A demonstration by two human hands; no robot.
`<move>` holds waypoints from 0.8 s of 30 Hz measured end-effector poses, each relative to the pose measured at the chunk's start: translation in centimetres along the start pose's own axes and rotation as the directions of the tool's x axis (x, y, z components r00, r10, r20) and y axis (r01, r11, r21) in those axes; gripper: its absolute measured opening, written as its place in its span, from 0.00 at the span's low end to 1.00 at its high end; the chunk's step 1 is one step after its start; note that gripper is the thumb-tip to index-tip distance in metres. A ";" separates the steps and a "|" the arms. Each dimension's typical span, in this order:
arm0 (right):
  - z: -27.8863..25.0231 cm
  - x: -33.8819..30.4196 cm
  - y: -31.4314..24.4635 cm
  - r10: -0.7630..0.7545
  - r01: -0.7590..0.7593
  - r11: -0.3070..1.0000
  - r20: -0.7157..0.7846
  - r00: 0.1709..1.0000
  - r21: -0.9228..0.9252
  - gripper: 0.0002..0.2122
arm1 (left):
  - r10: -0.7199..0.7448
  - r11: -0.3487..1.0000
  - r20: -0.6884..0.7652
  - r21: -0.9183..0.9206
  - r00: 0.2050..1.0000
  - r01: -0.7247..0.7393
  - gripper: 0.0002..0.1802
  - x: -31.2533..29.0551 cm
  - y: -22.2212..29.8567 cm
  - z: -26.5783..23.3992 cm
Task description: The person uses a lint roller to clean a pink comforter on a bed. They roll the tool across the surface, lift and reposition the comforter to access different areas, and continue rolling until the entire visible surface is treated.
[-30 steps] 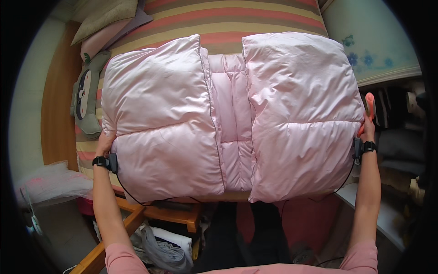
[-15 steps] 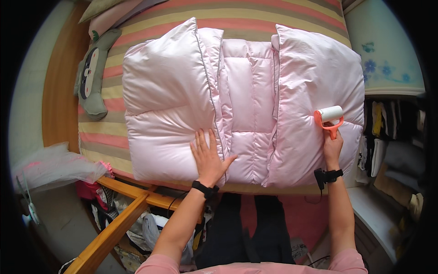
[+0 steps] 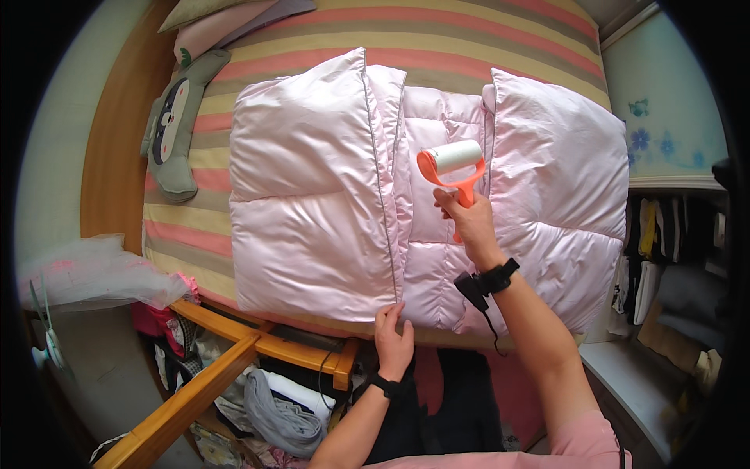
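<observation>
A shiny pale-pink quilt with dark piping lies on the bed, its left and right sides folded inward. Between the folds a quilted middle strip shows. My right hand grips the orange handle of a lint roller, whose white sticky roll is held over this strip, close to the right fold. At the quilt's near edge my left hand has its fingers drawn together on the lower corner of the left fold; its fingertips are partly hard to make out.
Striped bedding covers the bed. A grey animal-shaped cushion lies at the left, below pillows. A wooden rail and folded clothes are at the near left. An open wardrobe with hanging clothes stands right.
My right hand has carried the lint roller leftward from the right fold to over the middle strip. My left hand has slid from flat on the left fold down to its near corner.
</observation>
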State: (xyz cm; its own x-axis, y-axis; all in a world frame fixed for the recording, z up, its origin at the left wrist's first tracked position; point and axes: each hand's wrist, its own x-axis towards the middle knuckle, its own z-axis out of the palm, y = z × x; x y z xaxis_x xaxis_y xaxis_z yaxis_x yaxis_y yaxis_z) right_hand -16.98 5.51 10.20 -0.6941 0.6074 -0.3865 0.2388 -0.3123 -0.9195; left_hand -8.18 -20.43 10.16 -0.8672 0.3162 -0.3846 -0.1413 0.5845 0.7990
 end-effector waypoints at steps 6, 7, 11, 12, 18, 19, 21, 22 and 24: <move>7.6 10.9 -1.1 -0.179 0.201 0.956 0.121 0.976 -0.213 0.15 | 0.015 0.842 -0.030 -0.539 0.999 -0.029 0.17 -6.8 7.7 -4.5; 8.9 12.8 -1.4 -0.201 0.223 0.930 0.105 0.974 -0.292 0.18 | -0.128 0.622 -0.016 -0.780 0.992 0.068 0.16 -7.6 9.3 -5.7; 12.4 19.4 -2.9 -0.335 0.361 0.740 0.155 0.929 -0.568 0.30 | -0.356 -0.091 0.255 -0.967 0.899 0.238 0.09 -10.5 13.0 -8.5; 13.4 20.1 -3.2 -0.293 0.338 0.770 0.170 0.941 -0.541 0.29 | -0.281 -0.157 0.295 -0.953 0.913 0.260 0.13 -10.8 12.7 -8.3; 15.7 19.9 -4.5 -0.334 0.349 0.894 0.100 0.937 -0.280 0.16 | -0.578 0.247 0.048 -0.941 0.815 0.231 0.17 -7.0 2.2 -2.0; 15.4 19.7 -4.3 -0.396 0.420 0.888 0.153 0.905 -0.186 0.16 | -0.616 0.329 0.007 -0.906 0.787 0.265 0.20 -6.1 0.6 -1.5; 13.7 19.5 -3.6 -0.495 0.496 0.849 0.058 0.867 -0.183 0.12 | -0.534 0.495 -0.166 -0.856 0.829 0.148 0.33 -3.9 -1.5 -0.5; 13.0 20.0 -3.1 -0.418 0.396 0.852 0.010 0.908 -0.342 0.12 | -0.549 0.430 -0.086 -0.882 0.832 0.192 0.42 -1.8 -2.7 -0.2; 11.4 21.0 -0.8 -0.361 0.298 0.822 -0.038 0.932 -0.486 0.13 | -0.621 0.219 0.075 -0.939 0.780 0.264 0.41 0.8 -4.4 0.2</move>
State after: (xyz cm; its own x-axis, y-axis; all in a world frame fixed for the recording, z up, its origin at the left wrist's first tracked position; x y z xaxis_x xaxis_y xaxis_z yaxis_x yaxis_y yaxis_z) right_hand -39.48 10.12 3.63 -0.7073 0.7062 -0.0313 0.3190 0.2794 -0.9056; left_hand -8.15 -22.57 6.27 -0.5531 -0.0605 -0.8309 -0.7085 -0.4906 0.5073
